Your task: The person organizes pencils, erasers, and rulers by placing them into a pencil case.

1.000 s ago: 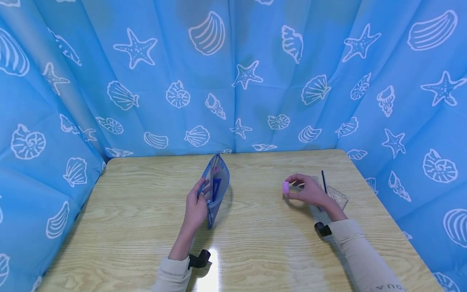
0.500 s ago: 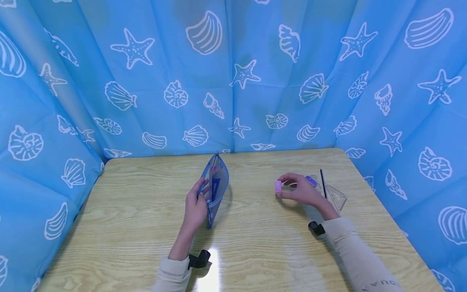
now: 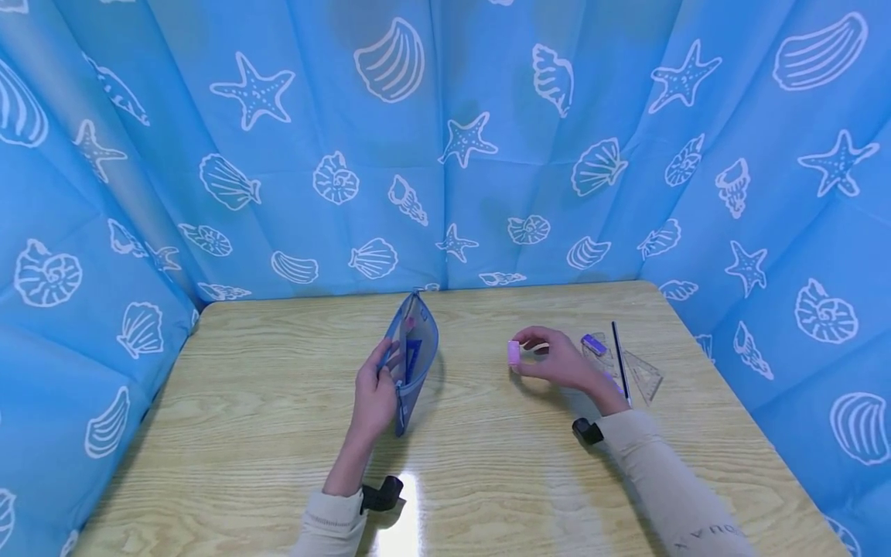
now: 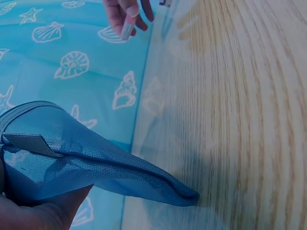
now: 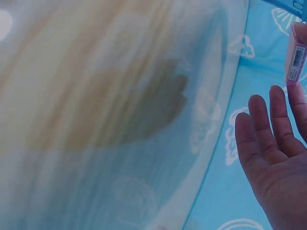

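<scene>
The left hand (image 3: pixel 374 398) grips the blue pouch (image 3: pixel 427 342), mouth spread; the right hand (image 3: pixel 562 363) pinches a pink block (image 3: pixel 513 353) over the table (image 3: pixel 278 433) (well apart from the pouch). It looks like a packing step, and the next move likely calls for lining it up with that opening

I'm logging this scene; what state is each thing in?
Blue pouch: open, not empty, gripped by left hand
Pink block: pinched by right hand
Purple block: lying unheld
Purple strip: partly hidden, lying unheld
Black stick: lying unheld
Clear triangle: lying flat
Curtain: hanging
</scene>
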Demonstrator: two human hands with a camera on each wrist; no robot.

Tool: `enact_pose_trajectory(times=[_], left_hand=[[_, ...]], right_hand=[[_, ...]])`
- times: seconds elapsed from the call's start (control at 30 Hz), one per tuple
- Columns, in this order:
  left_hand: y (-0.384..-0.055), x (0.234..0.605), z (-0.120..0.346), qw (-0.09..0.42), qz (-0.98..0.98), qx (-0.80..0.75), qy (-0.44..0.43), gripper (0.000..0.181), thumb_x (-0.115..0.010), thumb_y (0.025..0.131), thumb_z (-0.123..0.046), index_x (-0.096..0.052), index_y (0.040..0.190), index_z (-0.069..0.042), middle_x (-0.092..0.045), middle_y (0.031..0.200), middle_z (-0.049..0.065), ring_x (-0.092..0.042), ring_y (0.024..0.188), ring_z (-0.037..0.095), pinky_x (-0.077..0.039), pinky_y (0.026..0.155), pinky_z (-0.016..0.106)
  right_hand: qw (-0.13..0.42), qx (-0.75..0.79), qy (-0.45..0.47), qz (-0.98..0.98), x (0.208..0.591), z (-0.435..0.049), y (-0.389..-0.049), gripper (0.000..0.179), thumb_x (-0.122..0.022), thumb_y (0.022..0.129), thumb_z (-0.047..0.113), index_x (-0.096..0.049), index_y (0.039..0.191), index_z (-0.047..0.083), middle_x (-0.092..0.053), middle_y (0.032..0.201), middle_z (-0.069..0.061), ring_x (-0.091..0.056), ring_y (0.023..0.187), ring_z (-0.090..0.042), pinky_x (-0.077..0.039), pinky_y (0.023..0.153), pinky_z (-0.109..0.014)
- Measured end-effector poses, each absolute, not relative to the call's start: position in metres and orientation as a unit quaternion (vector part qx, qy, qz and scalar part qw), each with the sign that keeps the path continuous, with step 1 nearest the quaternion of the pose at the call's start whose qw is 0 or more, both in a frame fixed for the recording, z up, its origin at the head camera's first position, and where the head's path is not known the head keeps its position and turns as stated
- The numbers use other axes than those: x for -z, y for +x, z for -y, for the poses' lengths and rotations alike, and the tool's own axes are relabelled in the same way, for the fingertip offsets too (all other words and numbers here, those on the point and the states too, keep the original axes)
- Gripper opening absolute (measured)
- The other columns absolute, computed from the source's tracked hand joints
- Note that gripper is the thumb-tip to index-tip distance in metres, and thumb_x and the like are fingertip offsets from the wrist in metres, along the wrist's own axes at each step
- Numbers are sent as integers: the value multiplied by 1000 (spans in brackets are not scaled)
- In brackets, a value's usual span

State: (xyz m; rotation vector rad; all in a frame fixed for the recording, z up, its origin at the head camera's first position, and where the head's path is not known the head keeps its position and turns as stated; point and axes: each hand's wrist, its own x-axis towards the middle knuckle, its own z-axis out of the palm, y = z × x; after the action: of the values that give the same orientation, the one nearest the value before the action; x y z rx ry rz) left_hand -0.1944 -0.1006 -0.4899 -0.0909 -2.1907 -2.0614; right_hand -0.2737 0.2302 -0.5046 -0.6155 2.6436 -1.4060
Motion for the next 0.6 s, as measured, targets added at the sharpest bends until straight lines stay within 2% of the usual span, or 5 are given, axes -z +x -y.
enact_pose_trajectory(times=[0.17, 0.6], left_hand=[[-194, 490, 101, 64, 725, 685, -31, 54, -24, 102, 7, -28, 155, 9, -41, 155, 28, -46, 140, 44, -44, 113, 55], [-194, 490, 102, 67, 722, 689, -27, 54, -23, 101, 8, -29, 155, 9, -42, 154, 28, -46, 140, 44, -44, 113, 54]], right_hand=[[45, 476, -213, -852, 502, -216, -276, 44, -85, 81, 12, -67, 120, 3, -67, 118, -15, -62, 111, -36, -54, 100, -56], [41, 479, -230, -846, 489, -179, -284, 42, -83, 81, 10, -68, 120, 9, -67, 119, -10, -62, 111, -37, -55, 97, -50]])
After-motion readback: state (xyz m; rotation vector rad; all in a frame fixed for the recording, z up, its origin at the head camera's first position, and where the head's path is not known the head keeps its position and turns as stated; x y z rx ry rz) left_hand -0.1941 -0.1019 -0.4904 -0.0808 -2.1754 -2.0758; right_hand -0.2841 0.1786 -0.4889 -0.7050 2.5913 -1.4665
